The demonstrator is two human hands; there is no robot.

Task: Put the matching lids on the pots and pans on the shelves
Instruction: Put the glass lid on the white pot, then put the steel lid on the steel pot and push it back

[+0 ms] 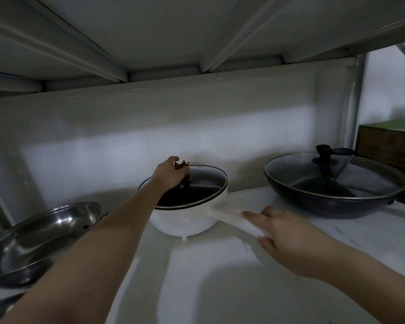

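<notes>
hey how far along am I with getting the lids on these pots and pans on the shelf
Done: the dark wok on the right already wears its glass lid. In hand: your left hand holds the knob of the glass lid on the white pot, which looks slightly tilted, not fully seated, while your right hand steadies the pot's handle. Left: the steel pan at far left shows no lid.

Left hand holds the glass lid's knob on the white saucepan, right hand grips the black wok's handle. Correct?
Not quite. In the head view the right hand grips the white saucepan's own long white handle, not the black wok's. The left hand does hold the round glass lid's knob.
</notes>
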